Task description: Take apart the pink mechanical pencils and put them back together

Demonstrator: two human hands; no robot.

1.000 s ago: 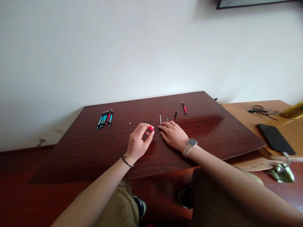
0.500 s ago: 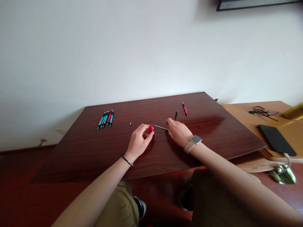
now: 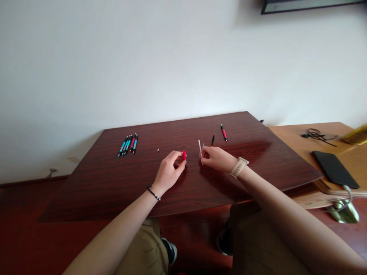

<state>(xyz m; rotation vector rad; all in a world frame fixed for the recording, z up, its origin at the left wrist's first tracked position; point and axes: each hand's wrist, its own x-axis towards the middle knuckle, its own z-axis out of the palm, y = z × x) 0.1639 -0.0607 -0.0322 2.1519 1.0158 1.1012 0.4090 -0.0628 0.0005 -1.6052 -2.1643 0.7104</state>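
My left hand [image 3: 169, 168] is closed in a pinch around a short pink pen barrel [image 3: 184, 155], held upright over the dark wooden table [image 3: 114, 191]. To its right, my right hand [image 3: 213, 157] grips a slim pale inner tube of a pen [image 3: 200, 146], which stands nearly upright at the fingertips, apart from the barrel. Just beyond that hand lies a black pen part [image 3: 213, 139]. A pink and black pen [image 3: 224, 132] rests farther back. Left of my left hand, a tiny white piece [image 3: 158, 150] is on the tabletop.
Several teal and pink pens [image 3: 127, 144] lie side by side at the table's left. A lighter wooden table [image 3: 304, 160] adjoins on the right, bearing a black flat device [image 3: 335, 169], a tangled cable [image 3: 317, 135] and a yellow packet [image 3: 355, 135]. A white wall stands behind.
My right hand has turned and lowered slightly, bringing the slim tube from nearly flat, pointing left, to nearly upright. My left hand holds the pink barrel in almost the same place.
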